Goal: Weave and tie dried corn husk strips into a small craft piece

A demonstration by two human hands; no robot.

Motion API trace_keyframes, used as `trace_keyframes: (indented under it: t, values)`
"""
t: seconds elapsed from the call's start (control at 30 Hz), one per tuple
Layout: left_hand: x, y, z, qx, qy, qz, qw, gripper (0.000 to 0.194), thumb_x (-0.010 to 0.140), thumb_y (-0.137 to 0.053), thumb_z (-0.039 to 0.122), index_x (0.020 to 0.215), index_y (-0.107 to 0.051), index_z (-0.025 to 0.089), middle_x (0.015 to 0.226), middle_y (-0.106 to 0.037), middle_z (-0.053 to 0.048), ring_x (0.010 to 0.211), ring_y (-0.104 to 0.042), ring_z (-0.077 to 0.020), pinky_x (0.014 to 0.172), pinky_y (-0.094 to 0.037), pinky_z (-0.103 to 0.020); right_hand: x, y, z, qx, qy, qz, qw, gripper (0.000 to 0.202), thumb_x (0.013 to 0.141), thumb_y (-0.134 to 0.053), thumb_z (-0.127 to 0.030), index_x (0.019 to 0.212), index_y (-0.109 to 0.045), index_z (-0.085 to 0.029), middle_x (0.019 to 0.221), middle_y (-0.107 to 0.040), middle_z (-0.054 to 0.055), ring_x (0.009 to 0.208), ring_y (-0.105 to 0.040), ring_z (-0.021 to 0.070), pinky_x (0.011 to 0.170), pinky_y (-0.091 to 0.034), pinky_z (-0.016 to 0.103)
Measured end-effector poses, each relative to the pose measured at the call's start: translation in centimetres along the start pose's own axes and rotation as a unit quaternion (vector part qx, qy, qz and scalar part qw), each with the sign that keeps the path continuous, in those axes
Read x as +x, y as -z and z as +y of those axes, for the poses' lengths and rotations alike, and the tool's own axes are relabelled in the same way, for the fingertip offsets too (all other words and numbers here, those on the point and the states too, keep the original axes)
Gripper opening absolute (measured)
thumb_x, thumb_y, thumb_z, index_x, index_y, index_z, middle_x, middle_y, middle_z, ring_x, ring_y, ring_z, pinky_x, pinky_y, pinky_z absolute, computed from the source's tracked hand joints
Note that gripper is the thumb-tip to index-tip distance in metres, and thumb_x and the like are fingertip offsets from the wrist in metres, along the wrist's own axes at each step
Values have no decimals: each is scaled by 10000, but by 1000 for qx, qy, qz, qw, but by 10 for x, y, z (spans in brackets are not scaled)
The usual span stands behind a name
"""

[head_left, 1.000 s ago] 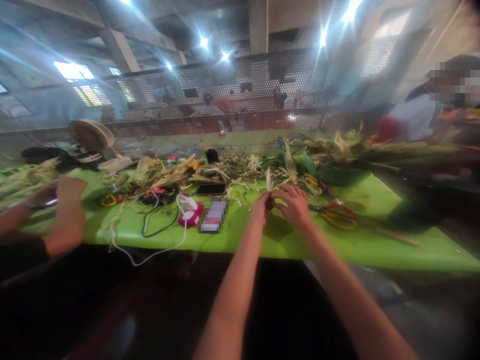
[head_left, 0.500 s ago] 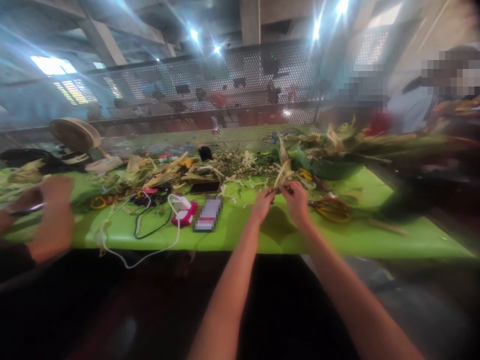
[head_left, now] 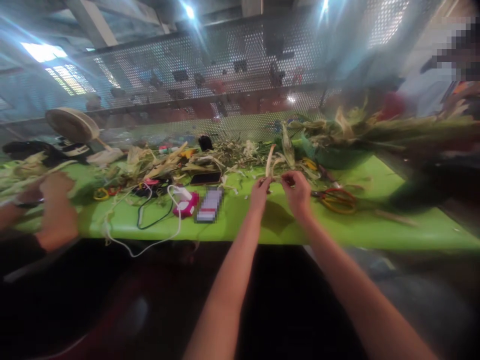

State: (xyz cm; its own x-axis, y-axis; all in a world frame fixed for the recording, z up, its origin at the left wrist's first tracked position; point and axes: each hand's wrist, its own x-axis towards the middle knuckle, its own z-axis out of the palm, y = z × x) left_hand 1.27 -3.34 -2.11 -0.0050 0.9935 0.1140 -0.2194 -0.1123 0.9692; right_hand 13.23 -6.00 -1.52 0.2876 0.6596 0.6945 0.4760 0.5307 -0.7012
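My left hand (head_left: 259, 194) pinches a pale dried corn husk strip (head_left: 269, 160) that sticks up above its fingers. My right hand (head_left: 299, 191) is closed just beside it, fingertips pressed on what looks like the other end of the husk; the exact grip is too small to make out. Both hands hover over the green tabletop (head_left: 243, 231). Behind them stands an upright husk bundle (head_left: 287, 145). Scissors with orange-yellow handles (head_left: 338, 200) lie right of my right hand.
Loose husks (head_left: 161, 162) heap along the back. To the left are a phone (head_left: 209, 205), a pink power adapter (head_left: 186, 204) with cables, and a dark phone (head_left: 206, 178). A green basin (head_left: 330, 152) holds husks. A co-worker's arms (head_left: 56, 210) rest at far left.
My hands have moved slightly apart. The husk strip now stands more upright above my left hand. The view has tilted down a little.
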Motion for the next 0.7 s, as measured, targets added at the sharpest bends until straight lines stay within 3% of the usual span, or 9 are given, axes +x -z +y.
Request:
trace_keyframes:
  t: [0.1,0.23,0.33,0.5,0.7]
  values:
    - [1,2,-1,-38,10,42,998,259,789,-613,415,840,-657,165,661,-497,27,609,-440,-84,595,-351,-219,-3,-3,1,7,-15,-56,998,84,793,-650,-280,832,-675,-210,804,-665,25,732,-598,166,707,-495,300]
    - [3,2,-1,-60,12,50,997,232,776,-613,390,794,-637,160,643,-510,29,587,-435,-76,580,-341,-220,-2,-10,8,147,-165,-155,963,251,710,-731,-418,806,-674,-194,700,-660,8,599,-583,146,598,-485,288]
    - [3,2,-3,-46,13,28,998,218,778,-610,384,779,-612,167,688,-551,17,607,-460,-81,592,-348,-225,0,-10,10,204,-216,-139,945,310,734,-697,-486,842,-684,-196,754,-677,15,617,-585,142,575,-485,277]
    - [2,3,-2,77,-8,-6,997,191,814,-561,348,746,-603,175,720,-588,1,676,-501,-112,638,-370,-244,1,-5,9,147,-156,-59,975,219,743,-705,-396,814,-687,-190,750,-673,18,674,-586,162,630,-486,295]
    - [0,2,4,273,-76,-87,955,200,854,-471,223,849,-664,172,795,-657,-36,764,-569,-169,712,-403,-276,1,1,3,2,-12,-61,998,130,812,-650,-316,837,-720,-209,868,-666,55,803,-608,195,708,-481,313]
